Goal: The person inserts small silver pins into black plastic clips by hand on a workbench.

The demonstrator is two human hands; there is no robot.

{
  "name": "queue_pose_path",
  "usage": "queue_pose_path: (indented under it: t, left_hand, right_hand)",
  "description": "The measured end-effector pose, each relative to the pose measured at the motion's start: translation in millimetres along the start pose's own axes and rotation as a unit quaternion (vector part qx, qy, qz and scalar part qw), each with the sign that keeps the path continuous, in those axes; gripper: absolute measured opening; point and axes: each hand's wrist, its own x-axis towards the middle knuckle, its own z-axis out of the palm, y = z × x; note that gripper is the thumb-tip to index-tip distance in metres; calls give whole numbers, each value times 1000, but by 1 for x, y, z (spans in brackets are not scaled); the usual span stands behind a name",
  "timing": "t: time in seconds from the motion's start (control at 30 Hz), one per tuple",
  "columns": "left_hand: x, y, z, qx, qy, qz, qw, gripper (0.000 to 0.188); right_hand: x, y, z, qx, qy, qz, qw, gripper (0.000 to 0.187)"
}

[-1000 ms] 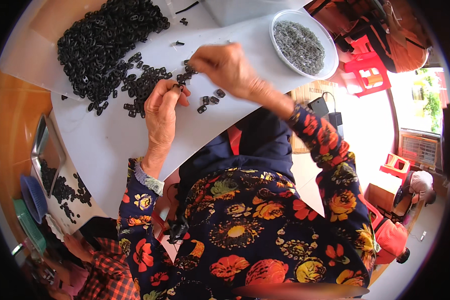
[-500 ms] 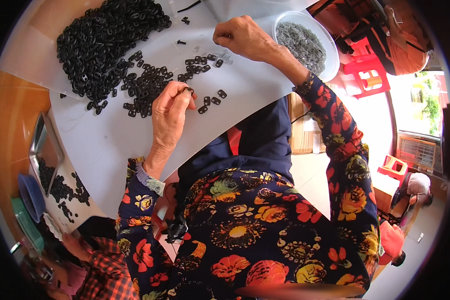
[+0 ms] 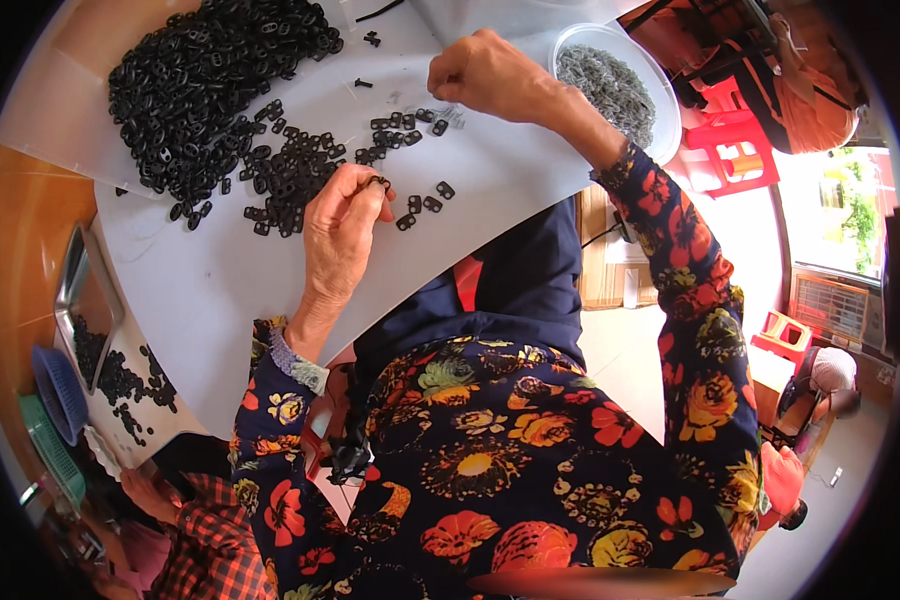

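Above the table's near edge, my left hand is closed in a pinch on a small black cord lock, mostly hidden by the fingers. My right hand is farther off to the right, over a few tiny clear pieces on the tabletop. Its fingertips are pressed together, and whatever they hold is too small to make out. Loose black two-holed parts spread beside my left hand, with a few single ones just to its right. Behind them rises a big heap of the same parts.
A round clear tub of small greyish pieces stands right of my right hand. At left, a metal tray with black parts sits near blue and green baskets. A person in a checked shirt sits at lower left.
The view has shifted slightly. Both hands keep nearly the same places and the same closed grips; no part has visibly been moved on the table.
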Motion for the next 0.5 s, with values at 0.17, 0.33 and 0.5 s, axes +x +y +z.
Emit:
queue_pose_path:
  t: [0.17, 0.33, 0.5]
  left_hand:
    - [-1, 2, 2, -7, 0, 0, 1000, 7]
    - [-1, 1, 1, -3, -2, -2, 1000, 7]
    - [1, 2, 1, 0, -8, 8, 1000, 8]
  right_hand:
    - [-4, -11, 10, -65, -12, -5, 998, 9]
    - [0, -14, 16, -172, -26, -50, 984, 7]
    - [2, -12, 13, -154, -5, -23, 988, 8]
